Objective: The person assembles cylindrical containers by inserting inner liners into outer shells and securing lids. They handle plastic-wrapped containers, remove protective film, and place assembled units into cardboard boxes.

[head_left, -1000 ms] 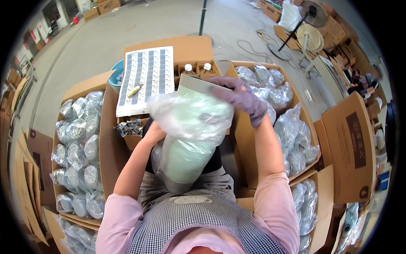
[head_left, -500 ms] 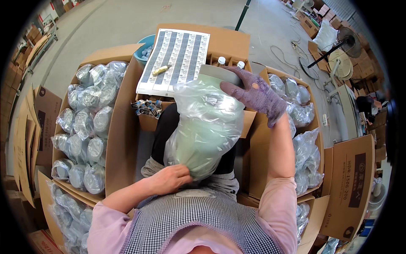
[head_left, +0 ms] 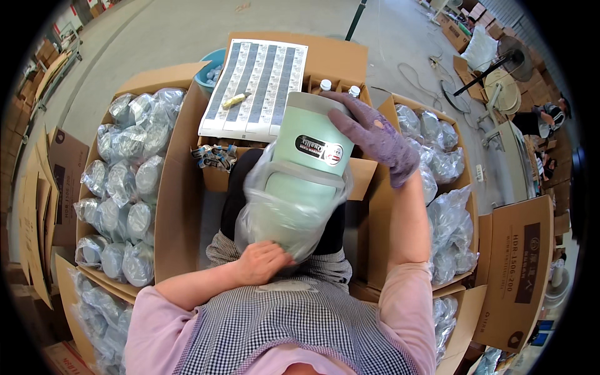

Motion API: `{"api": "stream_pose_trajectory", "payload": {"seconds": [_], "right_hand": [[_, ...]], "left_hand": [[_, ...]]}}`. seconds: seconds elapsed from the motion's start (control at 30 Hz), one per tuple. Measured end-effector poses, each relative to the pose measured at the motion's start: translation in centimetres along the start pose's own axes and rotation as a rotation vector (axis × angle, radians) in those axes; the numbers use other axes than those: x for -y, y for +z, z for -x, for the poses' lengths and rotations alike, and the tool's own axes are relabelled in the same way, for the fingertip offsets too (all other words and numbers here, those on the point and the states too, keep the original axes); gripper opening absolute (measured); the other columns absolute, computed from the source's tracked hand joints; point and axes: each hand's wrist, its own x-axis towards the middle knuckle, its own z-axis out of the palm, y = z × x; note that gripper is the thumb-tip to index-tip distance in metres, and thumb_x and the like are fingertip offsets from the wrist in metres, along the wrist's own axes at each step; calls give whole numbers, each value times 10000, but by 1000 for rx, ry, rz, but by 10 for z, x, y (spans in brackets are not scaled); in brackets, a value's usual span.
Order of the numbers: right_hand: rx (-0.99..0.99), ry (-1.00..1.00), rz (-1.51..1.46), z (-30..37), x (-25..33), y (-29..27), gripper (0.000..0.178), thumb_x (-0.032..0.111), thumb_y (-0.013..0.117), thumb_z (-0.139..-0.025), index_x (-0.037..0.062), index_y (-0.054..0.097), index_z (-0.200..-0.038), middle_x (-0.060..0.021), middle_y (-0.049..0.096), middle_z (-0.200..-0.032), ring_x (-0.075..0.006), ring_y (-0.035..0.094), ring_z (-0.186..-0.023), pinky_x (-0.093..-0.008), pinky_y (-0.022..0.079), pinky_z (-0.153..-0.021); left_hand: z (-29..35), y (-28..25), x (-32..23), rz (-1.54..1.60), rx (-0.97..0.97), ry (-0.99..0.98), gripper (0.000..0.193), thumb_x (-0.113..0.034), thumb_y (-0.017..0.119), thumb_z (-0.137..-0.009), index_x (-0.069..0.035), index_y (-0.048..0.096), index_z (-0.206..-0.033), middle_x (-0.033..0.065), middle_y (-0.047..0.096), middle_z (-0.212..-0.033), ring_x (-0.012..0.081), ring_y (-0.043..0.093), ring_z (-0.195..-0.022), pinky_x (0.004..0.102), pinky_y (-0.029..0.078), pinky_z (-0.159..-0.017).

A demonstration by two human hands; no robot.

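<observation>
A pale green thermos jug (head_left: 290, 134) with a grey top and a grey handle band leans over my lap. Its upper part is bare and carries a dark oval label (head_left: 317, 150). A clear plastic bag (head_left: 253, 215) bunches around the lower part. My right hand (head_left: 378, 139), in a worn purple glove, grips the jug's grey top from the right side. Down at the bagged end, my bare left hand (head_left: 265, 262) is closed on the plastic. Behind the jug, a sheet of stickers (head_left: 265, 87) lies on a carton with a small yellow tool (head_left: 235, 100) on it.
Open cartons of bagged goods flank me on the left (head_left: 172, 200) and right (head_left: 384, 231). White-capped bottles (head_left: 325, 85) stand in the carton ahead, beside a blue tub (head_left: 203, 78). A standing fan (head_left: 514, 56) and another person (head_left: 550, 119) are at the right.
The bag has slid down off the jug's upper part, baring its green side, label and handle band. My left hand has shifted slightly right; my right hand stays at the top.
</observation>
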Motion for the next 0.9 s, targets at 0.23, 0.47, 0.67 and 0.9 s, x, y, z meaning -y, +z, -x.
{"api": "stream_pose_trajectory", "payload": {"seconds": [0.23, 0.47, 0.67, 0.9], "right_hand": [[-702, -369, 192, -12, -5, 68, 244, 248, 654, -826, 15, 660, -898, -151, 642, -868, -310, 587, -856, -395, 428, -861], [-706, -324, 66, 6, -13, 55, 190, 76, 522, -842, -34, 653, -926, -156, 643, -909, -309, 577, -882, -395, 444, -839], [-669, -285, 90, -7, -4, 56, 193, 80, 545, -824, -26, 655, -943, -157, 649, -926, -322, 578, -908, -415, 445, -875], [-691, -304, 114, -11, -5, 54, 193, 84, 577, -794, -19, 652, -939, -156, 648, -910, -330, 580, -894, -427, 447, -890]], "left_hand": [[27, -41, 24, 741, 433, -578, 195, -176, 736, -836, -7, 685, -917, 87, 712, -832, 192, 676, -752, 298, 520, -707], [-45, -100, 173, 928, -50, -900, 201, -120, 598, -900, 16, 695, -788, 77, 684, -738, 156, 659, -700, 303, 529, -665], [-104, -46, 395, -518, -222, -910, 350, -337, 635, -902, -44, 632, -1093, 175, 606, -1061, 336, 556, -1046, 460, 441, -895], [-115, -30, 449, -641, -14, -984, 370, -296, 622, -889, -45, 539, -1148, 189, 562, -1176, 348, 531, -1113, 465, 433, -925]]}}
